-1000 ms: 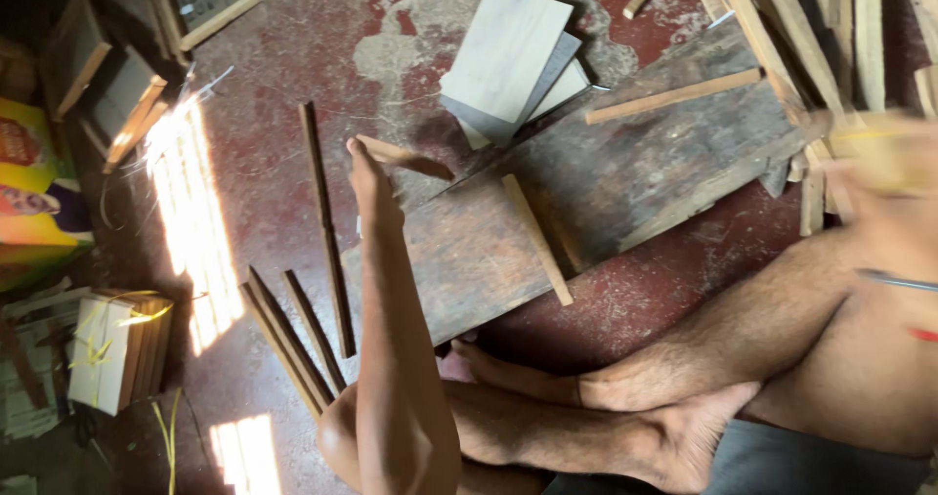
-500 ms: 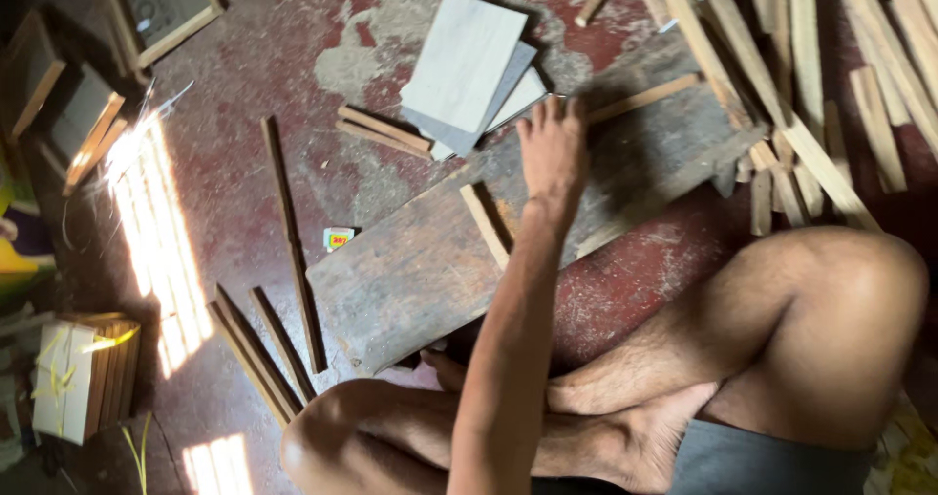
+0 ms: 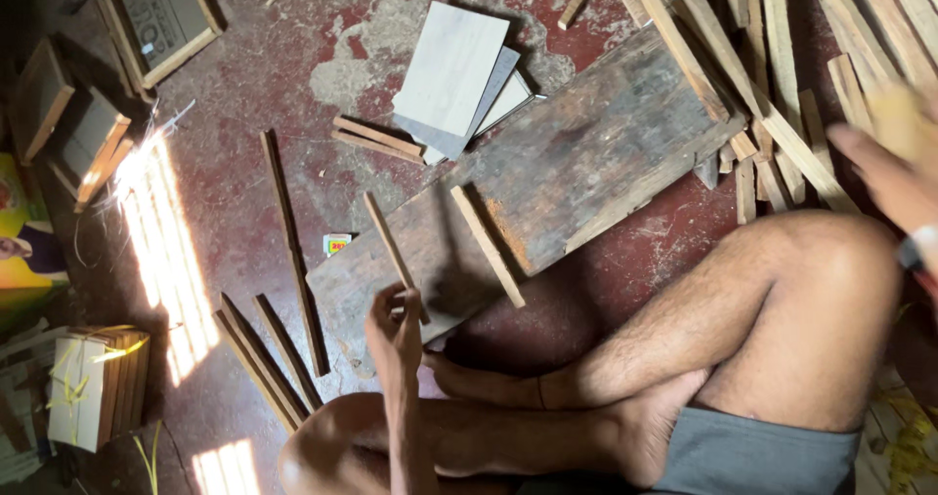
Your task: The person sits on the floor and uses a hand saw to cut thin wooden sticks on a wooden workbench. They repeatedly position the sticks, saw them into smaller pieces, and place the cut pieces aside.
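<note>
I sit cross-legged on a red floor with a worn wooden plank (image 3: 596,163) lying in front of my legs. My left hand (image 3: 396,331) is at the plank's near end, closed on the lower end of a thin wooden strip (image 3: 388,246) that slants up over the plank. A second short strip (image 3: 487,246) lies loose on the plank just to the right. My right hand (image 3: 884,172) is blurred at the right edge, above my knee and beside a pile of wooden strips (image 3: 772,65). A blurred yellowish shape sits by its fingers; its grip is unclear.
Grey flat sheets (image 3: 454,80) lie stacked beyond the plank. Dark long sticks (image 3: 293,251) and a pair of short strips (image 3: 376,140) lie left of it. Small wooden frames (image 3: 161,16) and a tied bundle of frames (image 3: 93,387) sit at the left.
My left hand has drawn back from the middle of the plank toward my body and now holds a thin strip. My right hand has come into view at the right edge.
</note>
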